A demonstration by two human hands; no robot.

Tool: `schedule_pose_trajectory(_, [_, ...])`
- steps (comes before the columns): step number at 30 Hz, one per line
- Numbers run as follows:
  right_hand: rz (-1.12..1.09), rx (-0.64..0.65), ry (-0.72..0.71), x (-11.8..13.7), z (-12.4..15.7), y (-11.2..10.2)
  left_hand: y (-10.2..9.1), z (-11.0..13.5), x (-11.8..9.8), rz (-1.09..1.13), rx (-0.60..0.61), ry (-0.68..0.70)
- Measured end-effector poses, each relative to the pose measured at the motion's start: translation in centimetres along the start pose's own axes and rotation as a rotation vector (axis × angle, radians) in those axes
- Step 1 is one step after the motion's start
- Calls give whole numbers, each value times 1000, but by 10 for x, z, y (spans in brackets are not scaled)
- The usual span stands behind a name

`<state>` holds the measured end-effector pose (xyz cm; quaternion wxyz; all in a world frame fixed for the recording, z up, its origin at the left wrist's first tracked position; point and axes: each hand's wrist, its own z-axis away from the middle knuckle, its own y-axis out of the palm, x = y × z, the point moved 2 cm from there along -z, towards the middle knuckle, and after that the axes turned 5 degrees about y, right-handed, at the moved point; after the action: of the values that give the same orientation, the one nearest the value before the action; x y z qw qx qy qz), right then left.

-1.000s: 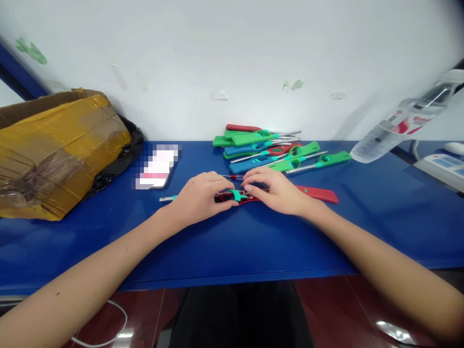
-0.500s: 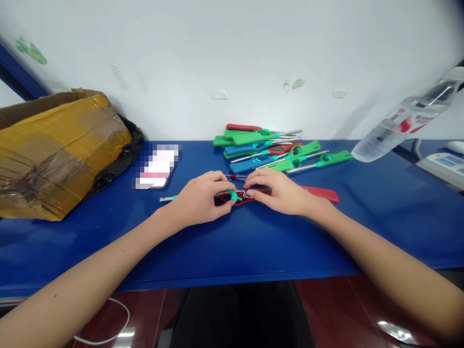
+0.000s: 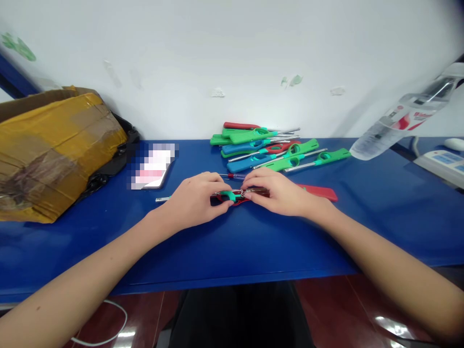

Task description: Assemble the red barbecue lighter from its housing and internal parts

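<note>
A red long-nosed lighter (image 3: 321, 193) lies across the blue table, its handle to the right and its metal tip poking out left of my left hand. Its casing looks open at the middle, where a thin pale wire (image 3: 242, 193) shows. My left hand (image 3: 194, 199) pinches the teal trigger (image 3: 229, 195) between thumb and fingers. My right hand (image 3: 281, 192) is closed over the lighter's body, fingertips by the wire; the palm hides part of the handle. Just behind the hands lies a thin screwdriver (image 3: 235, 176) with a clear purple-red handle.
Several green, blue and red lighters (image 3: 270, 150) are piled by the wall. A phone (image 3: 154, 166) and a taped cardboard box (image 3: 54, 154) with black plastic are on the left. A water bottle (image 3: 395, 123) and a white device (image 3: 444, 162) stand on the right. The table's front edge (image 3: 224, 282) is close.
The teal trigger has tilted and sits lower against the lighter's body, with my left fingers still on it. My right hand has hardly moved. The whole view has shifted slightly.
</note>
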<state>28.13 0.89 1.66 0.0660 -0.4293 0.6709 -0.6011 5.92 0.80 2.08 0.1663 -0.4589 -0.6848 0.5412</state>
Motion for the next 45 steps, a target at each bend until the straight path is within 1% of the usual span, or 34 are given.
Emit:
schedule_pose_trajectory(4, [-15, 7, 0, 1, 0, 0, 2, -1, 3, -35, 32, -14])
schedule_pose_trajectory(9, [-30, 5, 0, 1, 1, 0, 3, -1, 1, -34, 43, -23])
schedule_pose_trajectory(14, [-25, 14, 4, 0, 1, 0, 6, -1, 1, -48, 50, -67])
schedule_pose_trajectory(17, [-28, 16, -1, 0, 1, 1, 8, -1, 2, -41, 56, -36])
schedule_pose_trajectory(20, [-27, 16, -3, 0, 1, 1, 6, 0, 2, -39, 19, 0])
schedule_pose_trajectory(23, [-25, 19, -5, 0, 1, 1, 2, 0, -1, -36, -18, 1])
schedule_pose_trajectory(26, [-21, 17, -3, 0, 0, 1, 2, 0, -3, -47, -10, 1])
schedule_pose_trajectory(29, [-12, 18, -1, 0, 0, 1, 4, 0, 0, -56, 12, 6])
schedule_pose_trajectory(36, [-16, 39, -6, -1, 0, 1, 4, -6, 14, 158, -27, 44])
schedule_pose_trajectory(40, [-17, 45, -7, -2, 1, 1, 1, -8, 23, 215, -1, -40])
schedule_pose_trajectory(42, [-18, 48, -4, -2, 1, 1, -1, -9, 27, 336, 5, -84])
schedule_pose_trajectory(45, [-20, 56, -5, -3, 0, 2, -2, -10, 30, 568, 47, -131])
